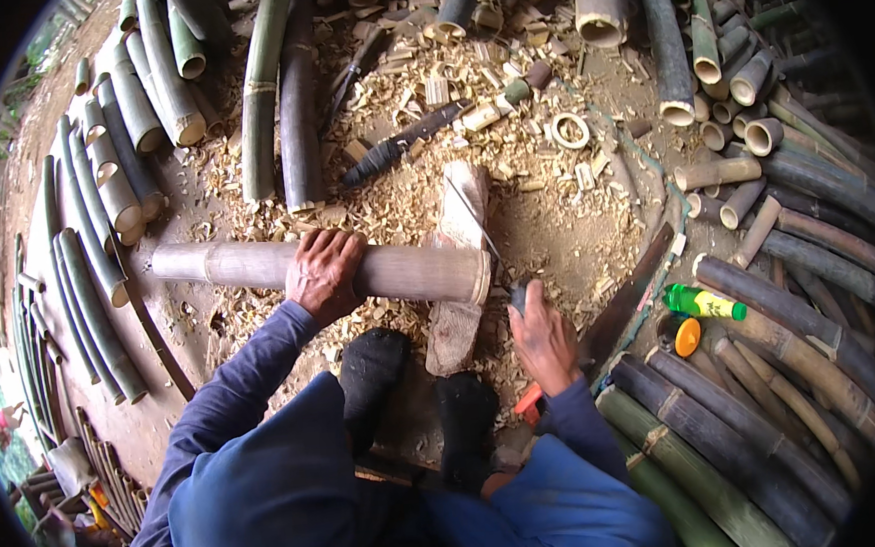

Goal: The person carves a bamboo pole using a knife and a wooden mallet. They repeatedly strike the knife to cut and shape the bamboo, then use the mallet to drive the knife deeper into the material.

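Note:
A thick brownish bamboo pole [422, 272] lies crosswise before me, its right part resting over a wooden block [453, 337]. My left hand [325, 272] is wrapped over the pole near its middle and grips it from above. In my right hand [545, 337], just beyond the pole's right end, is the dark handle of a long thin-bladed tool [475, 217]. The blade slants away to the upper left, close to the cut end and across the block's far part. Seen nearly edge-on, it could be a saw or a knife; I cannot tell which.
Wood chips [393, 201] cover the ground. A black-handled machete [405, 143] lies beyond the pole, near a bamboo ring [570, 131]. Bamboo poles [708, 437] are stacked at right, with a green bottle [705, 303] and orange cap-like disc [688, 336]. More bamboo [131, 102] lies at left.

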`<state>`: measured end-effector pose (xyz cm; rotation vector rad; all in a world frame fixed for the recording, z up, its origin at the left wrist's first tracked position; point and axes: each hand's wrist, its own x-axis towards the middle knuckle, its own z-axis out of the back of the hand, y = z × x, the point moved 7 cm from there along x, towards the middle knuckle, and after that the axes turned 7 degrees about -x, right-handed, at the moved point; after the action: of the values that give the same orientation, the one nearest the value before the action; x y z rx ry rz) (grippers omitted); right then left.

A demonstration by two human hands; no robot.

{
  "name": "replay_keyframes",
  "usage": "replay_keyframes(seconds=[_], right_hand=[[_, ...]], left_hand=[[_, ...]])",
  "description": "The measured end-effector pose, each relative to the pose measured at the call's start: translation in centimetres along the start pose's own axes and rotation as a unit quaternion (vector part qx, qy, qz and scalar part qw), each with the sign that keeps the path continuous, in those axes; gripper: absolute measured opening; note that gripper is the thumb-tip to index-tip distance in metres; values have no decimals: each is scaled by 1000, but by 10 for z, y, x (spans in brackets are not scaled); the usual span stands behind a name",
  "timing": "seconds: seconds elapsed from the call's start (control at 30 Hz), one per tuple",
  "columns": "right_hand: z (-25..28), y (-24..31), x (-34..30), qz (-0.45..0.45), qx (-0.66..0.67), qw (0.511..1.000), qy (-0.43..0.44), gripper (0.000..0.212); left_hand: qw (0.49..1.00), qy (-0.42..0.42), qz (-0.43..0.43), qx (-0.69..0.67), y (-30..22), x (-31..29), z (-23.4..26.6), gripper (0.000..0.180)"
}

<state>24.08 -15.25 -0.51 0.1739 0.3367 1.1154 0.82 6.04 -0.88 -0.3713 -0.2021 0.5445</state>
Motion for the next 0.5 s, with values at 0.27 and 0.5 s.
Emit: replay_keyframes(seconds=[0.27,0.5], right_hand=[[60,54,-10,54,150,982,-99,30],[72,57,-7,20,118,993,-26,34]], left_hand=[[998,-56,-6,15,-6,-12,0,66],[1000,-7,28,10,4,-17,-10,63]])
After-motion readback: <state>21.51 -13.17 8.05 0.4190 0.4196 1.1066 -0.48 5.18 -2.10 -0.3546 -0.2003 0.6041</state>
